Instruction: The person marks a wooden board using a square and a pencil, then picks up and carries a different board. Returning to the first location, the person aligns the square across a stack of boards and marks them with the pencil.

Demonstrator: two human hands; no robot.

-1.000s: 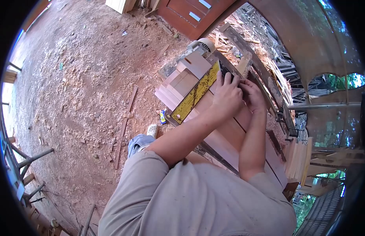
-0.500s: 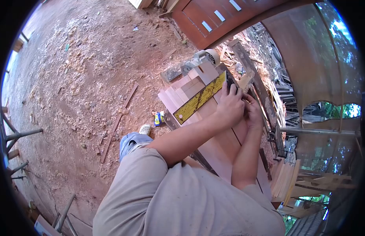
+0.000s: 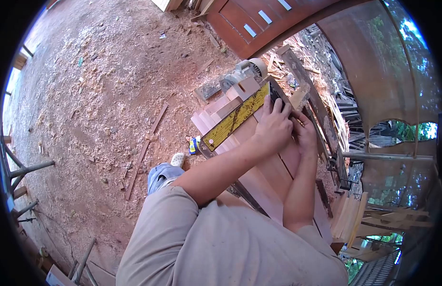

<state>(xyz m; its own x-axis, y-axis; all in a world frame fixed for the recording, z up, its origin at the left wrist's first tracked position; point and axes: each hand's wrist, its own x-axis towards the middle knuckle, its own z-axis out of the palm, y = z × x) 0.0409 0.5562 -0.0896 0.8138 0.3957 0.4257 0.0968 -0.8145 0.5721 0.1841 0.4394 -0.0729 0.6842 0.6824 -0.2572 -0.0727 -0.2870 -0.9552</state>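
Observation:
A try square with a worn yellow blade (image 3: pixel 235 118) and a dark stock lies across several pale wooden boards (image 3: pixel 264 178). My left hand (image 3: pixel 274 125) is closed on the stock end of the square, its fingers over the dark part. Right beside it, almost touching, my right hand (image 3: pixel 304 132) has its fingers pinched together at the edge of the boards. Whatever sits between those fingertips is hidden or too small to make out. Shorter wood pieces (image 3: pixel 226 107) with cut ends lie beneath and beyond the blade.
A power tool (image 3: pixel 242 74) stands past the far end of the boards. Wood shavings (image 3: pixel 116 90) cover the ground at left, with a long thin strip (image 3: pixel 147 150) on them. A reddish panelled door (image 3: pixel 235 24) is at the top, and stacked planks (image 3: pixel 347 219) at right.
The try square has slid slightly left along the boards, and my left hand has moved with it. My right hand stays close beside, still pinched.

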